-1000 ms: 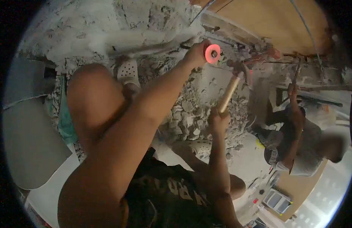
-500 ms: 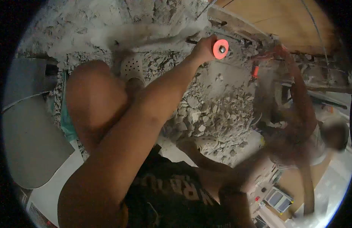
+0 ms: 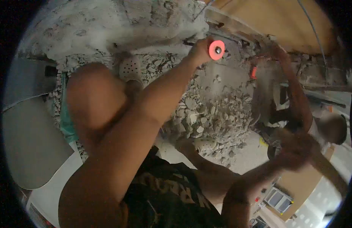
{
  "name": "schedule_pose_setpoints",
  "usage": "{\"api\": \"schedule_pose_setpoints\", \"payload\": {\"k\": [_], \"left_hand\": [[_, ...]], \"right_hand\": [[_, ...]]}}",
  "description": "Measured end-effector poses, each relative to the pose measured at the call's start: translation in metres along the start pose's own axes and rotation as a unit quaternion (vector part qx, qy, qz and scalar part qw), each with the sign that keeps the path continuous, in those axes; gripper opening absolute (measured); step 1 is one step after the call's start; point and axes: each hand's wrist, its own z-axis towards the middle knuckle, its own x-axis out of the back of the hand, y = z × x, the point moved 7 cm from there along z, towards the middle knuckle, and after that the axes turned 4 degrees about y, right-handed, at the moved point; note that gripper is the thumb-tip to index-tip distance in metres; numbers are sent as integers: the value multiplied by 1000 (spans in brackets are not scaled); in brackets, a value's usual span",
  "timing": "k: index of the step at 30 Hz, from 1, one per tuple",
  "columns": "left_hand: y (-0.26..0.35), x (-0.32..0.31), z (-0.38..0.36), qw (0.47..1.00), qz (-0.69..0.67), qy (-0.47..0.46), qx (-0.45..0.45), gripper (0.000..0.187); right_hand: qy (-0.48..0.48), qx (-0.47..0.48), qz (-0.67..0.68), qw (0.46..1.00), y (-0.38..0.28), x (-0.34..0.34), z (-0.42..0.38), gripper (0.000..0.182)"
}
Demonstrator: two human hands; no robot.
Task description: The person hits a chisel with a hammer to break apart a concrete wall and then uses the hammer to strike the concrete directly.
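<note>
My left hand (image 3: pixel 201 52) is closed around a chisel, stretched out near the base of the rough wall. The chisel's round pink-orange hand guard (image 3: pixel 216 50) faces me, with its metal striking end in the middle. Its tip is hidden behind my hand. Out to the right, my right hand (image 3: pixel 297 152) is smeared by motion. It appears wrapped round a tool with a long wooden-looking handle (image 3: pixel 329 173); I cannot make out the tool's head.
Broken rubble (image 3: pixel 210 114) covers the floor between my feet, which wear light clogs (image 3: pixel 129 69). A co-worker (image 3: pixel 322 131) crouches at right, one arm reaching toward the wall base near an orange-red object (image 3: pixel 253 72). Wooden board (image 3: pixel 267 19) stands above; a grey case (image 3: pixel 278 200) lies lower right.
My right arm has swung outward to the right, and the wooden-handled tool now slants across the co-worker. My left hand and the chisel have shifted slightly left in view.
</note>
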Motion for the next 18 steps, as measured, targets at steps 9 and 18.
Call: {"api": "schedule_pose_setpoints", "payload": {"k": [9, 18], "left_hand": [[-1, -1, 0, 999, 27, -11, -32, 44], [3, 7, 4, 996, 48, -61, 39, 37]], "right_hand": [[-348, -541, 618, 452, -238, -32, -170, 19], [-342, -556, 653, 383, -176, 0, -128, 15]]}}
